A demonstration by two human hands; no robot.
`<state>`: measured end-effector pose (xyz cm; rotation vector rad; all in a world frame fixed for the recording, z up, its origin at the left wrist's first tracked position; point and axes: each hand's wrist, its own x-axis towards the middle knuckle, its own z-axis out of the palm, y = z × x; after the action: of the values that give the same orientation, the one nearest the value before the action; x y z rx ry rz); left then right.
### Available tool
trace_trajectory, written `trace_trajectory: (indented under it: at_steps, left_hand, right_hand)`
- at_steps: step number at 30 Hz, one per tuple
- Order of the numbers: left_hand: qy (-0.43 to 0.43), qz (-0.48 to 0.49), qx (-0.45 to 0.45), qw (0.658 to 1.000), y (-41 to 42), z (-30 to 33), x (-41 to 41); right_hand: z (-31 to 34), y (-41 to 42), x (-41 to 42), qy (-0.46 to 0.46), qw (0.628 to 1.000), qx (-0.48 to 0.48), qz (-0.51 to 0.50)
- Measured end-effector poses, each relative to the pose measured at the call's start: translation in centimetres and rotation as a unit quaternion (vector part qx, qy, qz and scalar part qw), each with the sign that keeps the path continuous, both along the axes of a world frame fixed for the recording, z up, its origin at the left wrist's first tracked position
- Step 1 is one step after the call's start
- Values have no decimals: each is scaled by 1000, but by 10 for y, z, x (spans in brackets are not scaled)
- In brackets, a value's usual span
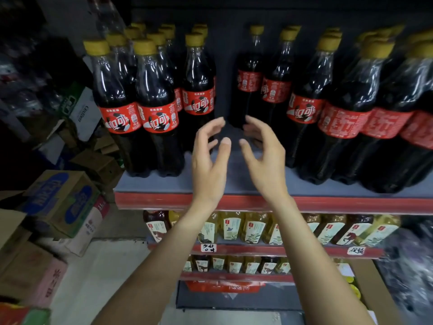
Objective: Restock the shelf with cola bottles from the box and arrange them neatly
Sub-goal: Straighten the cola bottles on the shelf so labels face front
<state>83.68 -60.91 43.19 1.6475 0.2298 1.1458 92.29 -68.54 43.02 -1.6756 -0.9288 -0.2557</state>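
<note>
Head view, left to right. Stacked cardboard boxes [58,202] stand on the floor beside the shelf's left end. On the shelf [150,184], a left group of cola bottles [136,102] stands upright at the left front corner, yellow caps up, red labels facing out. One further cola bottle [199,90] stands just right of that group, set back from the front edge. The left hand [208,158] hovers over the middle of the shelf, fingers loosely curved, holding nothing; its grip is open. A single rear bottle [249,73] stands near the back edge, behind the gap between both hands. The right hand [264,158] mirrors the left, fingers curved, grip open and empty. A right group of cola bottles [351,109] fills the shelf toward its right end. Tea bottles [253,228] line the lower shelves.
</note>
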Motion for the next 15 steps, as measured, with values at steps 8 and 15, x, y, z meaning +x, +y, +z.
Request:
trace_trajectory:
  at_steps: [8,15]
  left_hand:
    - [177,-187,-37,966,-23,12,81]
    - [193,-123,30,973,-39,8,118]
  right_hand:
    - [-21,-64,14,1,992,-18,-125]
    - [-28,-72,15,-8,992,-109,-59]
